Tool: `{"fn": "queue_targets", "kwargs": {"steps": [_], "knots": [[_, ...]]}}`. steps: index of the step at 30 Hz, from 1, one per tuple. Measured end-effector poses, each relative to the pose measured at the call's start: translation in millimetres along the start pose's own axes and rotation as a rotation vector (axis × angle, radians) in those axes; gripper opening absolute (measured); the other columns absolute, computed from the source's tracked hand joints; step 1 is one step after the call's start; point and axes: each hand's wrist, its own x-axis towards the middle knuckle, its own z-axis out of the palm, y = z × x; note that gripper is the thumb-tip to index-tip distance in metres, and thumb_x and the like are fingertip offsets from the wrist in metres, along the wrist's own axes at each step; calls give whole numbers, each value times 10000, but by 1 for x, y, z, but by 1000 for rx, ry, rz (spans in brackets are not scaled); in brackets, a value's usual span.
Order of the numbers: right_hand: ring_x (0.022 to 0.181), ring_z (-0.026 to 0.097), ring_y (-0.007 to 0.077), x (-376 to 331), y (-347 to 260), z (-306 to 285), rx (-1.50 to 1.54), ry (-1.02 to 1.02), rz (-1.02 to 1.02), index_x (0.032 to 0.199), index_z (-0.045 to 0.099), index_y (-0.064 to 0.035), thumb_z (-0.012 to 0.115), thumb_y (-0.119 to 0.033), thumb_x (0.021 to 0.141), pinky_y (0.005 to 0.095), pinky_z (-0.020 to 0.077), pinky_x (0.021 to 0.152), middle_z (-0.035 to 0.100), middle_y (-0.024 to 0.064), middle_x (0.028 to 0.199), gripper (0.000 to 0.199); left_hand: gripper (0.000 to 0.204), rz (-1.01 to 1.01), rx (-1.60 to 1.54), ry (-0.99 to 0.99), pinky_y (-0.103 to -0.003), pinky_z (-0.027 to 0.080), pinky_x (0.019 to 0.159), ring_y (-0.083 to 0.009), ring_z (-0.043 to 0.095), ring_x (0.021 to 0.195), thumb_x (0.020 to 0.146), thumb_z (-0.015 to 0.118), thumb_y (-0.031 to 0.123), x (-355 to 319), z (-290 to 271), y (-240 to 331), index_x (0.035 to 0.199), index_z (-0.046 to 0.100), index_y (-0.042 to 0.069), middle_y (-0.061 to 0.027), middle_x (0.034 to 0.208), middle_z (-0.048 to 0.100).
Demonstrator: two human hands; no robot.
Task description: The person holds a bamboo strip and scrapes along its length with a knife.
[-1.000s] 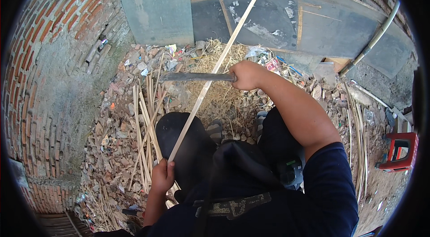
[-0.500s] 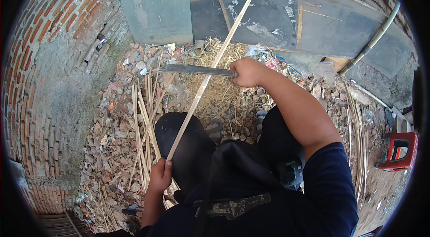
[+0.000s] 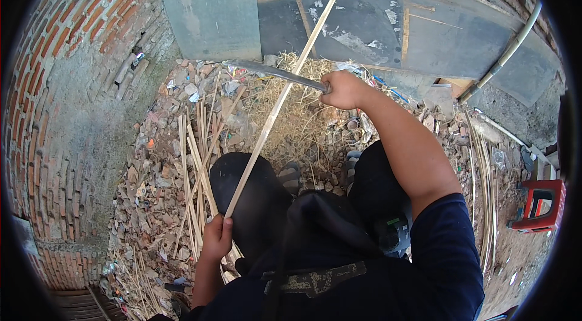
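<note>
View from above of a seated person splitting bamboo outdoors. The left hand (image 3: 216,237), low beside the left knee, is closed around the near end of a long pale bamboo strip (image 3: 283,98). The strip slants up and away from that hand, over the knee, to a grey board (image 3: 388,24) leaning against the wall. The right hand (image 3: 344,89), arm stretched forward, is clamped on the handle of a long dark blade (image 3: 273,72), which lies across the strip and touches it about halfway along, pointing left. Left of the strip, a loose pile of split bamboo slats (image 3: 195,163) lies on rubble. Just beyond the blade is dry straw (image 3: 303,121). Far right of the strip stands a red stool (image 3: 541,204)
</note>
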Motion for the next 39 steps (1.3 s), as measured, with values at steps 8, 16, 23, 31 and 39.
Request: {"fn": "queue_targets", "kwargs": {"steps": [8, 16, 23, 31, 39], "knots": [[914, 692, 389, -22, -30, 0, -167, -112, -154, 969, 705, -51, 679, -231, 737, 496, 550, 815, 711, 197, 911, 295, 435, -50, -116, -112, -324, 354, 514, -98, 407, 574, 1049, 542, 336, -22, -7, -3, 750, 466, 30, -27, 580, 450], [835, 688, 390, -14, -17, 5, -143, -76, -187, 984, 709, -44, 741, -305, 754, 496, 535, 757, 699, 188, 805, 349, 443, -78, 45, -120, -411, 393, 545, -353, 529, 569, 1077, 432, 334, -33, -6, 3, 779, 469, 8, -200, 620, 501], [940, 692, 385, -25, -41, 5, -180, -169, -149, 1013, 713, -40, 693, -233, 743, 488, 548, 831, 716, 206, 924, 332, 420, -54, 267, -19, -530, 406, 541, -498, 574, 627, 1069, 421, 337, -36, 5, 21, 819, 492, 7, -259, 635, 547], [941, 691, 377, -11, -29, 5, -113, -267, -86, 1022, 711, -30, 693, -243, 742, 476, 549, 842, 717, 197, 938, 352, 357, -33, 315, 115, -565, 443, 548, -513, 594, 628, 1042, 470, 310, -36, 24, 10, 846, 490, 12, -263, 640, 580], [933, 694, 384, -22, -59, 12, -199, -202, -162, 978, 728, -38, 645, -178, 736, 480, 551, 839, 720, 192, 934, 292, 305, -135, 376, 54, -553, 435, 579, -522, 594, 669, 1033, 483, 256, -36, 19, 15, 872, 491, -3, -274, 675, 583]]}}
